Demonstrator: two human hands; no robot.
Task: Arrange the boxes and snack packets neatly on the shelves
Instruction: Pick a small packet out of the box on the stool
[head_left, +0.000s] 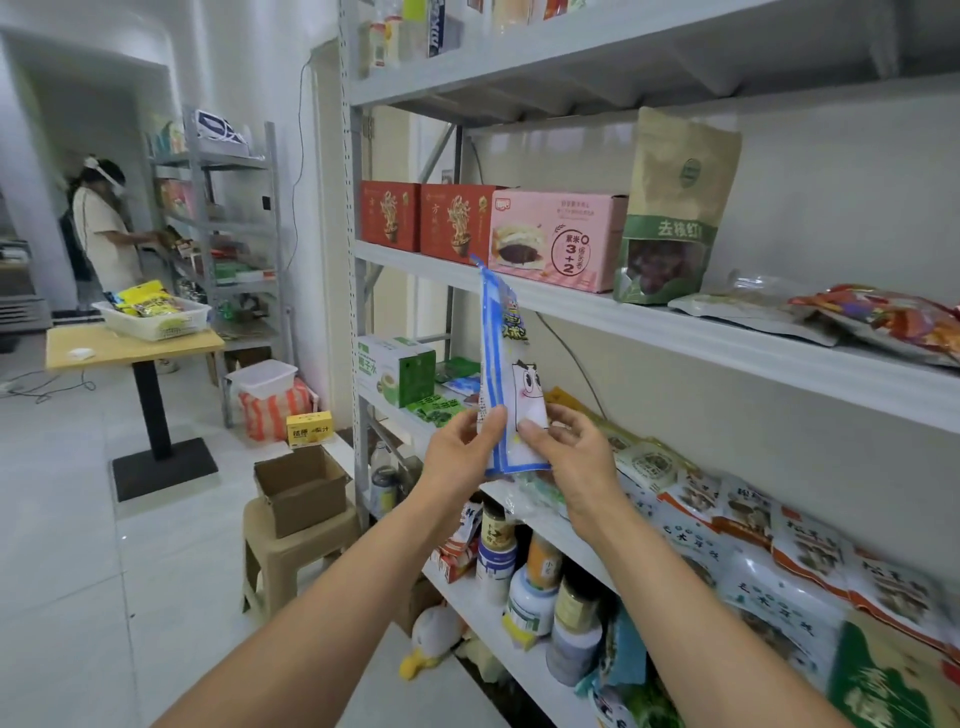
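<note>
Left grip (462, 447) and right grip (576, 457) hold a blue-edged white packet (511, 374) upright by its lower end, thumbs curled over the front and fingers behind it. The packet, printed with a cartoon face, hangs in the air in front of the shelving, its top level with the edge of the middle shelf (675, 332) and its base above the lower shelf (397, 415).

On the middle shelf two red boxes (421, 218) stand side by side, touching a pink box (556, 239). Just beside that a brown-and-green pouch (675, 208) stands upright, and flat packets (883, 317) lie further right. The lower shelf carries a green-and-white carton (395, 369), green sachets (434, 405) and a row of overlapping snack packets (753, 519). Jars (535, 587) crowd the bottom shelf (467, 603).

On the floor side, an open cardboard box (298, 486) sits on a tan stool (291, 556). A lidded clear tub (262, 376) rests on an orange-striped bag (270, 410), with a small yellow box (309, 428) just beside the bag. On the counter (130, 348) a white basket (156, 322) holds yellow packets (148, 299). A second person (101, 228) stands at a far rack (228, 234).
</note>
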